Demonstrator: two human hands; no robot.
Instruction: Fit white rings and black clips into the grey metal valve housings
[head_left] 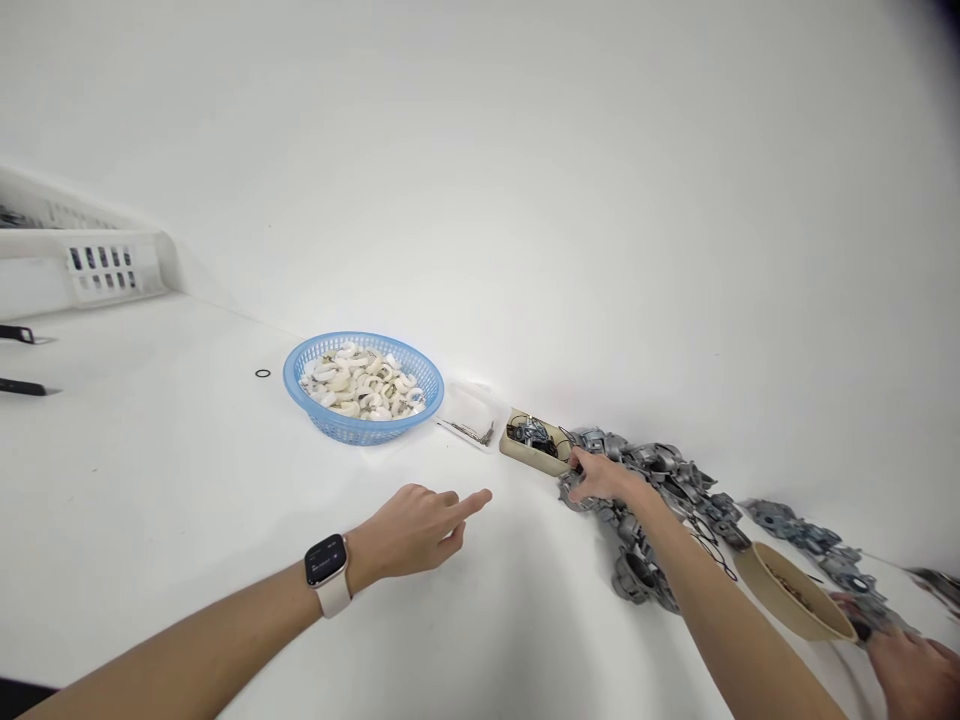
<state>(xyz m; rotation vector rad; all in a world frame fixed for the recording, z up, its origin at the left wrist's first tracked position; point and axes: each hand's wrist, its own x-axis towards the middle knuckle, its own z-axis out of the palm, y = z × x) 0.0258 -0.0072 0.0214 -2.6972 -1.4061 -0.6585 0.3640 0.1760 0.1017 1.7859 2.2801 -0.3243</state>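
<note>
My left hand (416, 530), with a smartwatch (328, 572) on its wrist, lies low over the white table (150, 480). Its index finger points right, the other fingers are loosely curled, and it holds nothing. My right hand (600, 478) reaches into the near end of a pile of grey metal castings (675, 470), right beside a small beige tray (525, 452) of dark small parts. Its fingers are curled down on one grey casting at the tray's corner.
A blue plastic basket (364, 425) of white rings stands left of a clear tray (472, 415) of thin pins. A black O-ring (262, 373) lies alone. Another person's hand (911, 665) is at the bottom right by a beige bowl (787, 600). White crate (97, 260) far left.
</note>
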